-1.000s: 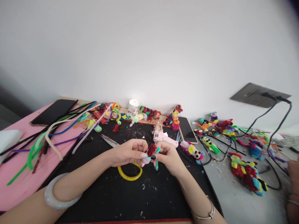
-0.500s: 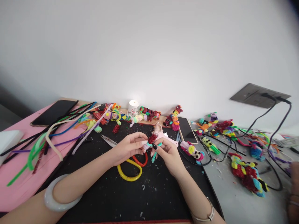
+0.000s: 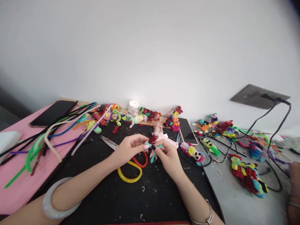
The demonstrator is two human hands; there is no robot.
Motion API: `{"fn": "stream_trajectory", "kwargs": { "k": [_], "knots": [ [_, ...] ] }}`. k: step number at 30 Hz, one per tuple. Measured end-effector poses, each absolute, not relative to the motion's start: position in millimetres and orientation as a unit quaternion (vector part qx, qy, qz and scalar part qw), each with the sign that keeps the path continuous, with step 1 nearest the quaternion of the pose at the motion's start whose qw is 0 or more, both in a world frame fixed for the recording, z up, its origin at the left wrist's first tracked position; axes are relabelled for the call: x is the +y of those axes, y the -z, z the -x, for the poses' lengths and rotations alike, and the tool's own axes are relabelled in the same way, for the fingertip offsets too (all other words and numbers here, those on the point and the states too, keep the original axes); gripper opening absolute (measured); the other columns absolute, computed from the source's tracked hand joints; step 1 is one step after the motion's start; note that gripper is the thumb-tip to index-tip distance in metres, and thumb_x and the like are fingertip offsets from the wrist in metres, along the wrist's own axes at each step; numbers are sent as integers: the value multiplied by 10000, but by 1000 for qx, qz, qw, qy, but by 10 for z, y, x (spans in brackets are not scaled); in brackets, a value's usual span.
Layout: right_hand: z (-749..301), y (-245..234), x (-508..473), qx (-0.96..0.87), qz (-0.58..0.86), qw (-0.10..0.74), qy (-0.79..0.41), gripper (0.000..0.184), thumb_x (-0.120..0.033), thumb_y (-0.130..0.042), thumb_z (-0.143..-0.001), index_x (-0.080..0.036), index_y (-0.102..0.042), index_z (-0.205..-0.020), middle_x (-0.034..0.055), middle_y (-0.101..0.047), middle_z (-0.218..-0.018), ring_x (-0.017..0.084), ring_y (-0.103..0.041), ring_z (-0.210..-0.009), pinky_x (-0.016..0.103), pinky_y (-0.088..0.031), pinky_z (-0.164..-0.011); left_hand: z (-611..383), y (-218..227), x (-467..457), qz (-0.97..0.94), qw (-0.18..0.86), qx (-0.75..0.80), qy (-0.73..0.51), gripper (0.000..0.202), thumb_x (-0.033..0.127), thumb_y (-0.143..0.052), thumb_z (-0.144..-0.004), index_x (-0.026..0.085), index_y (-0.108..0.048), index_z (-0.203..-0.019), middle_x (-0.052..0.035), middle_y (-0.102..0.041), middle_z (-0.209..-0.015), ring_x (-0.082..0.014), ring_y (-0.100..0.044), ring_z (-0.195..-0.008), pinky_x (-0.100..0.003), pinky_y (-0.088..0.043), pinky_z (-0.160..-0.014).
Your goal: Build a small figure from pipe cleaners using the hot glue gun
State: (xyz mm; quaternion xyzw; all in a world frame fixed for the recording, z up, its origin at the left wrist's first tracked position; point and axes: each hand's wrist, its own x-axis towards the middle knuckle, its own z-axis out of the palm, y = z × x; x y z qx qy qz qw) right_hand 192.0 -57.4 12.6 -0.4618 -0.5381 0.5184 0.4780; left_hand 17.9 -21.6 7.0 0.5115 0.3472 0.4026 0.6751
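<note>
Both hands meet over the black mat (image 3: 105,197) around a small pipe-cleaner piece (image 3: 153,139) with a glittery red part on top. My left hand (image 3: 131,148) pinches it from the left, thumb and fingers closed. My right hand (image 3: 168,156) grips the teal pipe cleaner (image 3: 152,158) at its right side, between thumb and index finger. Fingers hide part of the piece. Scissors (image 3: 130,180) with yellow and red handles lie under and beside my left hand. Just behind the hands rests a pink glue gun (image 3: 172,144), partly covered.
Loose pipe cleaners (image 3: 52,147) and a dark phone (image 3: 52,113) lie on the pink board at left. Finished pipe-cleaner figures (image 3: 150,114) and a white paper cup (image 3: 133,107) line the wall. Cables (image 3: 278,137) hang from the socket (image 3: 255,95). Another person's arm (image 3: 294,190) shows at right.
The view has shifted very slightly. Both hands keep their hold on the pipe-cleaner piece, with only tiny finger movement.
</note>
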Motion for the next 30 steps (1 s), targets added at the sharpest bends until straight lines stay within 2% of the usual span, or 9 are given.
{"fn": "stream_trajectory", "kwargs": {
  "k": [11, 20, 30],
  "knots": [
    [-1898, -118, -590, -556, 476, 470, -493, 214, -373, -623, -821, -182, -553, -754, -10, -638, -561, 105, -522, -458, 221, -409, -471, -151, -49, -224, -550, 630, 379, -397, 254, 291, -707, -734, 155, -684, -947, -43, -737, -859, -174, -675, -736, -314, -549, -741],
    [-1927, -63, -628, -622, 512, 450, -387, 128, -297, -576, -854, -192, -570, -780, 13, -662, -621, 132, -583, -515, 242, -454, -514, -144, -63, -266, -603, 555, 395, -415, 248, 339, -653, -783, 170, -673, -963, -51, -727, -850, -198, -680, -802, -306, -540, -765],
    [-1905, -99, -651, -647, 509, 439, -360, 121, -265, -546, -867, -210, -563, -761, 16, -683, -636, 151, -611, -540, 257, -470, -548, -153, -91, -335, -627, 485, 402, -459, 160, 311, -656, -779, 194, -628, -885, -43, -708, -842, -192, -672, -813, -278, -529, -731]
  ]
}}
